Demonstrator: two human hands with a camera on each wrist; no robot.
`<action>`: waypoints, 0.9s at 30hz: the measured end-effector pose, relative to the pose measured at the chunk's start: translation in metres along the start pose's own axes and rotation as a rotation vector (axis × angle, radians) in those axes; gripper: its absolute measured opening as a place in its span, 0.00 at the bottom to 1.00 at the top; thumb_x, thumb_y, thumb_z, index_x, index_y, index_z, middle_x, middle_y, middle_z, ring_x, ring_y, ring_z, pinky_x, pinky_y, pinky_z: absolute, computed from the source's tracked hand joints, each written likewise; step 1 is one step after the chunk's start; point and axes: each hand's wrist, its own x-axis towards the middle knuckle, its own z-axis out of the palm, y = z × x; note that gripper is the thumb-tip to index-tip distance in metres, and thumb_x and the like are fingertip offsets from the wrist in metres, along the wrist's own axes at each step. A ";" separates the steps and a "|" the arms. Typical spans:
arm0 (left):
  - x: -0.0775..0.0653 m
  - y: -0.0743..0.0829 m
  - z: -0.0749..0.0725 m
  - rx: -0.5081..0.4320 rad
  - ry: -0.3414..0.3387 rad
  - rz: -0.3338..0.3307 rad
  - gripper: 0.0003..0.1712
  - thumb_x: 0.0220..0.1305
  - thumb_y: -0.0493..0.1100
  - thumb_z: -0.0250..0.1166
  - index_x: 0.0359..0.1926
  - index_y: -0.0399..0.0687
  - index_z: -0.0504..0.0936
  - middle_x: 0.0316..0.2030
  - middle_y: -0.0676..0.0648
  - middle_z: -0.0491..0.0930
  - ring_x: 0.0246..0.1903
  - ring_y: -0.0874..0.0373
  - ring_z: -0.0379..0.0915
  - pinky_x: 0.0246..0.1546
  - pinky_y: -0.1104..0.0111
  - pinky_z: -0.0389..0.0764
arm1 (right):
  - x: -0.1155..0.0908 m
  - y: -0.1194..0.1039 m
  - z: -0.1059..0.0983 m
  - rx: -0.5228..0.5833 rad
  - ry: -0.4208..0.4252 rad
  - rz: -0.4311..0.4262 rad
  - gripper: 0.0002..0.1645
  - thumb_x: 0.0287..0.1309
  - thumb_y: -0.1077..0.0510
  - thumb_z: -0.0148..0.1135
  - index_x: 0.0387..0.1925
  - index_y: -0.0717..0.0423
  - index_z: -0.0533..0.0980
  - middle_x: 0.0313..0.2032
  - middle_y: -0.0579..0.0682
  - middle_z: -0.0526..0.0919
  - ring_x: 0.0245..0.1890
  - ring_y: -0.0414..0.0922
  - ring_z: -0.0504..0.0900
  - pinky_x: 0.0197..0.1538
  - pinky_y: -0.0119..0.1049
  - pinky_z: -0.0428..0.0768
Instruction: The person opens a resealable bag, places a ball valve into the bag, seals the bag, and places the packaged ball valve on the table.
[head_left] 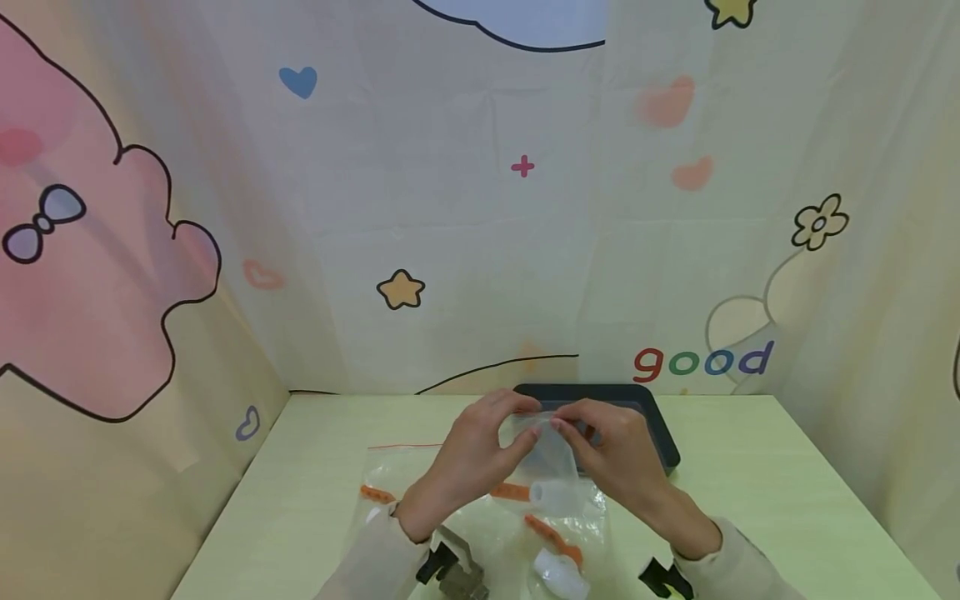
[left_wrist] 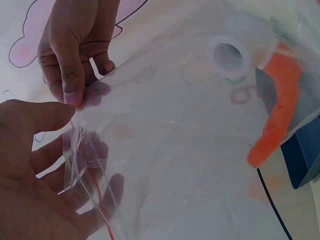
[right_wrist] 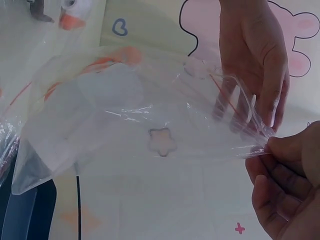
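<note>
A clear zip bag (head_left: 551, 458) with a red line along its seal hangs upright between my two hands. Inside it are a white hollow cylinder (left_wrist: 229, 57) and an orange strip (left_wrist: 277, 110). My left hand (head_left: 480, 450) holds the bag's top edge, thumb on the near side and the other fingers behind the film. With thumb and forefinger, my right hand (head_left: 618, 450) pinches the same edge close to the left thumb. In the right wrist view, the film is bunched at the right hand's fingertips (right_wrist: 272, 145).
Behind the hands a dark tray (head_left: 660, 433) stands at the table's back edge. A larger clear bag (head_left: 397, 458) lies flat below, with orange pieces (head_left: 377, 494) and a white part (head_left: 561, 575) about it. A printed curtain (head_left: 450, 167) surrounds the table (head_left: 750, 500).
</note>
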 end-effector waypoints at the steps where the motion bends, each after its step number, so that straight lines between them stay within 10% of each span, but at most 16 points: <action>1: 0.000 0.000 0.001 -0.004 -0.002 0.005 0.12 0.67 0.44 0.65 0.49 0.49 0.82 0.46 0.52 0.83 0.47 0.58 0.80 0.48 0.64 0.81 | 0.000 0.000 0.000 0.001 -0.004 0.004 0.10 0.47 0.68 0.74 0.30 0.52 0.84 0.26 0.42 0.86 0.22 0.30 0.76 0.27 0.18 0.73; 27: 0.000 0.000 0.006 -0.002 -0.027 0.042 0.04 0.68 0.41 0.63 0.40 0.48 0.82 0.37 0.52 0.82 0.37 0.62 0.78 0.40 0.71 0.80 | -0.004 -0.005 0.001 0.001 -0.052 0.045 0.08 0.49 0.66 0.73 0.31 0.52 0.84 0.27 0.43 0.86 0.23 0.30 0.75 0.28 0.24 0.77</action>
